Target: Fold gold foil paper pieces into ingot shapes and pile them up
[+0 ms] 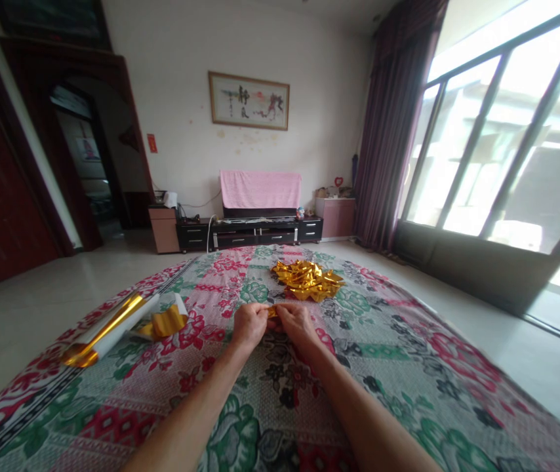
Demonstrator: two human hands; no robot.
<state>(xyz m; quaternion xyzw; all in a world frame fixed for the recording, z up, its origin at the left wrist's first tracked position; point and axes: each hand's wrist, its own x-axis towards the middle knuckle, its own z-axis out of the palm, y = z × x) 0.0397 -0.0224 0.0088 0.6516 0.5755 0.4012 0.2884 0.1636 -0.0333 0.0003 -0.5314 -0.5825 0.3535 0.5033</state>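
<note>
My left hand (249, 324) and my right hand (297, 322) meet over a floral cloth (270, 393), both pinched on a small piece of gold foil paper (273, 311) held between the fingertips. Only a sliver of the foil shows between them. Just beyond my hands lies a heap of several folded gold foil pieces (308, 280). To my left rest a roll of gold foil with white backing (107, 330) and a short curled strip of gold foil (168, 322).
The cloth covers a large surface in a living room. Behind it stands a low black TV cabinet (250, 231) with a pink cover (260, 189). Tall windows (501, 144) and a dark curtain (388, 131) fill the right side. A doorway (83, 164) opens at left.
</note>
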